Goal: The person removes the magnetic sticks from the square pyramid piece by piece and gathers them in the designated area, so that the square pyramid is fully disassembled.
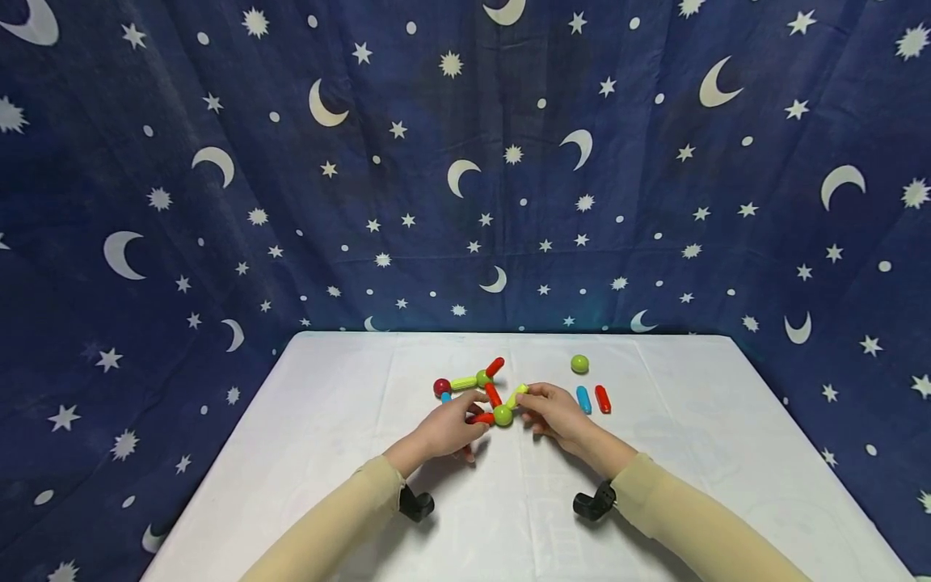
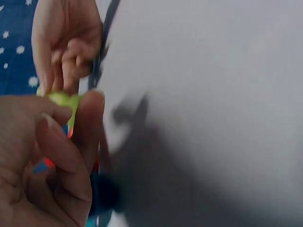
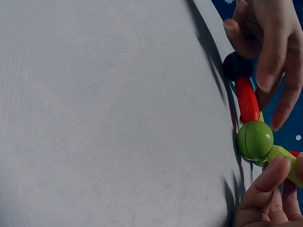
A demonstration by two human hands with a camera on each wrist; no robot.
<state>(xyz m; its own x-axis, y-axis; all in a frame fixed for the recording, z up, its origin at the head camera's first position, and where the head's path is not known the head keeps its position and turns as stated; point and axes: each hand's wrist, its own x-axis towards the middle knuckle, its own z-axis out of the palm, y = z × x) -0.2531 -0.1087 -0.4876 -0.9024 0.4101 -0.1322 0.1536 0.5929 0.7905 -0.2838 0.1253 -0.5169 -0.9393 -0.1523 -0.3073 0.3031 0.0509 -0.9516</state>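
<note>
My right hand [image 1: 556,412] pinches a yellow-green rod [image 1: 516,396] between thumb and fingers. One end of that rod meets a green ball [image 3: 255,140], which joins two red rods. One red rod [image 3: 247,98] runs to a dark ball [image 3: 237,66] beside my left hand [image 1: 447,427]. Loosely bent, the left fingers hover around this part; in the right wrist view they look apart from the rod. The other red rod [image 1: 493,395] leads to a second green ball [image 1: 484,377], a yellow-green rod [image 1: 463,383] and a dark red ball [image 1: 442,388]. My left hand hides part of the structure.
Right of my right hand lie a loose blue rod [image 1: 584,400] and a red rod [image 1: 603,399]. A loose green ball [image 1: 579,364] sits behind them. The white table [image 1: 698,453] ends at a dark blue star-and-moon curtain [image 1: 407,178].
</note>
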